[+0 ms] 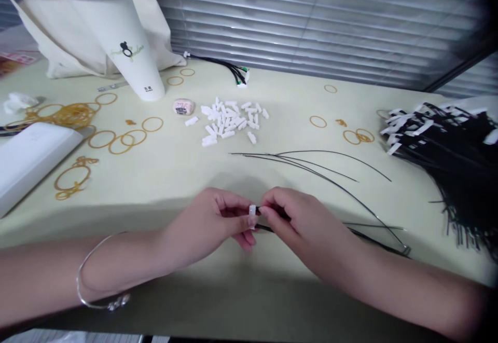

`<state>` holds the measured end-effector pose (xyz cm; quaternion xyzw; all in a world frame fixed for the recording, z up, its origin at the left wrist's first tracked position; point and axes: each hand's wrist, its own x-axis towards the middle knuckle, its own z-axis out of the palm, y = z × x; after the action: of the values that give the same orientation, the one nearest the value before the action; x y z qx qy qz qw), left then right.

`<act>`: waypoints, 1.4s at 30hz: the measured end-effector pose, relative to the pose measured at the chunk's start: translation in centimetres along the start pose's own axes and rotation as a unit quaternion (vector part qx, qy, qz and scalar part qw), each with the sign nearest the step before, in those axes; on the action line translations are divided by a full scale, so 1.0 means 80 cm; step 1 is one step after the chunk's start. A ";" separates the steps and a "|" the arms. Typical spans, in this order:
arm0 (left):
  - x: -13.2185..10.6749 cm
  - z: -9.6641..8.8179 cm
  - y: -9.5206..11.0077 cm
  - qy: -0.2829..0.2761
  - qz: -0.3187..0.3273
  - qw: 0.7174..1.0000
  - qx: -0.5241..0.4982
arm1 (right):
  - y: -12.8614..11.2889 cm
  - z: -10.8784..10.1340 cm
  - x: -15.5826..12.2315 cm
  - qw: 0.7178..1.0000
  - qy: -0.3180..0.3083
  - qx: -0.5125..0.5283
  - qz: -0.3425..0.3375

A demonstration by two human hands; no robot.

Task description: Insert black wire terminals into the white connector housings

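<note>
Between thumb and fingers my left hand [221,218] pinches a small white plastic connector [252,216] above the near part of the table. Close on its right, my right hand [299,221] pinches a thin black wire [258,208] whose end meets the connector's side. A second black wire [265,228] runs from the connector's lower part under my right hand. How deep the wire ends sit in the connector cannot be seen. Beyond my hands lie several loose black wires [311,165], and a pile of white connectors [229,117] is farther back.
At right lies a big bundle of black wires with white connectors [447,135]. A white cup [128,42] with a black lid, a cloth bag [151,0] and a white box [35,161] stand left. Rubber bands [73,115] are scattered about. Window blinds [311,21] border the back.
</note>
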<state>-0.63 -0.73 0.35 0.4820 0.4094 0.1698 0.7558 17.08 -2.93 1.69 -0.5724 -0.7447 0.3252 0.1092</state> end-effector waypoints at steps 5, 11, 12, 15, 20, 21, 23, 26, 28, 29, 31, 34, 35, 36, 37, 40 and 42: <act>0.004 -0.002 -0.004 0.004 0.002 0.999 -0.048 | 0.001 -0.021 0.007 1.000 -0.023 0.011 0.006; 0.005 -0.003 -0.006 -0.016 0.003 0.997 -0.080 | 0.004 -0.030 0.010 0.998 -0.055 0.021 0.029; 0.004 -0.003 -0.006 -0.016 0.003 0.997 -0.080 | 0.004 -0.028 0.009 0.998 -0.059 0.022 0.024; 0.004 -0.003 -0.006 -0.014 -0.002 0.998 -0.067 | 0.004 -0.023 0.006 0.998 -0.057 0.024 0.019; 0.004 -0.003 -0.004 -0.016 -0.001 0.998 -0.056 | 0.005 -0.016 0.002 0.997 -0.055 0.045 0.032; 0.004 -0.003 -0.004 -0.017 -0.001 0.998 -0.054 | 0.005 -0.014 0.001 0.997 -0.054 0.051 0.034; 0.003 -0.004 -0.003 -0.020 -0.001 0.999 -0.048 | 0.005 -0.009 0.000 0.996 -0.051 0.061 0.035; 0.002 -0.004 -0.003 -0.023 -0.004 0.999 -0.038 | 0.002 -0.004 -0.002 0.995 -0.053 0.076 0.043; 0.002 -0.003 -0.003 -0.022 -0.005 0.999 -0.035 | -0.001 -0.006 -0.001 0.994 -0.058 0.083 0.051; 0.002 -0.003 -0.003 -0.022 -0.006 0.999 -0.034 | -0.001 -0.010 0.000 0.994 -0.065 0.075 0.047; 0.003 -0.002 -0.003 -0.022 -0.007 0.999 -0.035 | 0.004 -0.023 0.007 0.996 -0.079 0.029 0.012; 0.004 -0.001 -0.002 -0.016 -0.001 0.999 -0.034 | 0.026 -0.052 0.024 0.997 -0.022 -0.066 -0.037; 0.004 0.000 -0.002 -0.011 0.001 0.999 -0.038 | 0.036 -0.061 0.031 0.995 0.033 -0.085 -0.036; 0.004 0.000 -0.002 -0.008 0.002 0.999 -0.044 | 0.047 -0.068 0.039 0.992 0.076 -0.095 -0.028; 0.004 0.001 -0.002 -0.005 0.003 0.999 -0.052 | 0.058 -0.072 0.046 0.989 0.103 -0.102 -0.022; 0.004 0.000 -0.002 -0.001 -0.003 0.998 -0.066 | 0.080 -0.071 0.067 0.987 0.114 -0.109 -0.042; 0.003 -0.001 -0.002 0.002 -0.009 0.998 -0.057 | 0.084 -0.062 0.079 0.985 0.104 -0.113 -0.074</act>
<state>-0.52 -0.61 0.07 0.4338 0.4049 0.1867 0.7830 22.95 5.59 0.10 -0.5553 -0.8013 0.1691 0.1446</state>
